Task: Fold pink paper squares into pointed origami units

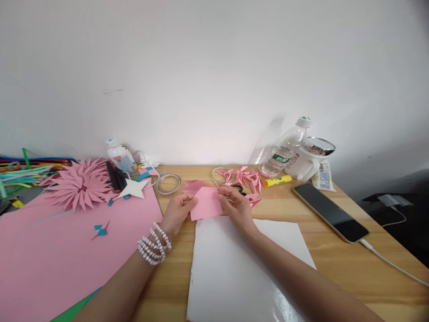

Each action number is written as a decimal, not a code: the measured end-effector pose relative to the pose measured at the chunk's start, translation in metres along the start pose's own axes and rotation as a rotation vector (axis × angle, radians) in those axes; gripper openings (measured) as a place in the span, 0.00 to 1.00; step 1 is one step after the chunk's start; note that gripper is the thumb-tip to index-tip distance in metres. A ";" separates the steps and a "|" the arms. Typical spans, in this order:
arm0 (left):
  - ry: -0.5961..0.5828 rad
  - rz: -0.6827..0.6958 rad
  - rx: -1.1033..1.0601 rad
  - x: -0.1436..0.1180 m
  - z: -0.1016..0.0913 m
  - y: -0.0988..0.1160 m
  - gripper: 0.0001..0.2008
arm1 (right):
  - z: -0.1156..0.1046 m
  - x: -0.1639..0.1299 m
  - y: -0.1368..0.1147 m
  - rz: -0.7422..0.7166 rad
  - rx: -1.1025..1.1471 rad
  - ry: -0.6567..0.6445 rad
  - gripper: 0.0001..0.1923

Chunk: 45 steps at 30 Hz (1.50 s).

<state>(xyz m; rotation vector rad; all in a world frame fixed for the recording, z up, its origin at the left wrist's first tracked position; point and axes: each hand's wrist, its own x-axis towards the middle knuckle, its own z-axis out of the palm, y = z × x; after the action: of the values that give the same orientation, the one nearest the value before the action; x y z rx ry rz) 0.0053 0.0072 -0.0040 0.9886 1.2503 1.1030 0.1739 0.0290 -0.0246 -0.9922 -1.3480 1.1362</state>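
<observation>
A small sheet of pink paper (207, 205) is held up between both hands, over the far edge of a white board (241, 277). My left hand (179, 212), with a pearl bracelet (154, 245) at its wrist, pinches the sheet's left side. On the right side, my right hand (237, 206) grips the sheet between thumb and fingers. Just behind it lie more pink paper (192, 184) and the black handles of scissors (238, 188), partly hidden by my right hand. Several folded pink paper stars (241, 175) lie beyond.
At left, pink folded-paper flowers (82, 185) and a white paper star (134, 188) lie on large pink paper (67, 259). A yellow glue stick (277, 180), water bottle (284, 150), white mug (303, 164) and charging phone (330, 212) stand or lie at right.
</observation>
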 end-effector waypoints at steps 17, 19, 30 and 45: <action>-0.072 0.032 -0.173 -0.004 0.007 0.007 0.10 | 0.006 -0.005 0.008 0.056 -0.075 -0.232 0.10; -0.087 0.032 -0.169 -0.005 0.007 0.008 0.10 | 0.006 -0.005 0.006 0.057 -0.094 -0.215 0.11; -0.148 0.014 -0.183 -0.005 0.007 0.008 0.13 | 0.006 -0.006 0.005 0.013 -0.140 -0.208 0.12; -0.259 0.054 -0.122 -0.007 0.007 0.006 0.20 | 0.003 -0.003 0.002 0.118 -0.050 -0.148 0.14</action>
<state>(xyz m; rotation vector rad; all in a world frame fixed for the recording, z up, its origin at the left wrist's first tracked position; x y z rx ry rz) 0.0120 0.0017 0.0038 1.0405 0.9423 1.0433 0.1711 0.0260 -0.0267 -1.0516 -1.4568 1.2912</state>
